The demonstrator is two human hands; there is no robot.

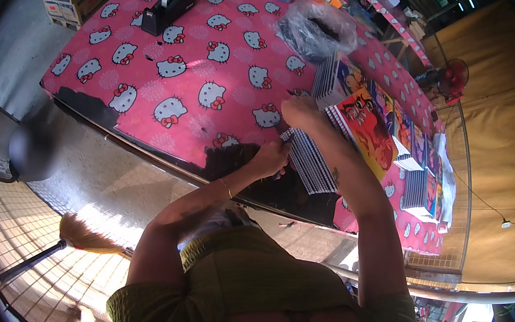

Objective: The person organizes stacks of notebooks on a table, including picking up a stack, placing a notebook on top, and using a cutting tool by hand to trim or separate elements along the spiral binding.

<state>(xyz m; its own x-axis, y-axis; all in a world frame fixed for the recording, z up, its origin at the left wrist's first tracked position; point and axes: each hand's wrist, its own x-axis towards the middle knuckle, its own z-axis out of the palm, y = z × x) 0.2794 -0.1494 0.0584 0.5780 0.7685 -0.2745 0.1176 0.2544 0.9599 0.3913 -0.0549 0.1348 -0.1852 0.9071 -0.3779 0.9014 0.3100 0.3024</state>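
Note:
A stack of spiral-bound notebooks (313, 165) lies near the table's front edge, its rows of bindings facing up toward me. At its left side my left hand (272, 157) is closed, with fingertips against the stack's edge; what it grips is partly hidden. My right hand (300, 112) is closed at the stack's far end, the fingers curled and turned away, so their contents do not show. Right beside the stack lie colourful notebooks, one with a red and yellow cover (367, 128). Behind them stands another notebook stack (328, 84).
The pink cartoon-cat tablecloth (153, 86) is torn along the front edge, over a dark surface. A black tape dispenser (170, 7) and a crumpled clear plastic bag (318, 28) rest farther back. More notebook stacks (416, 187) sit at right, near a red fan (454, 79).

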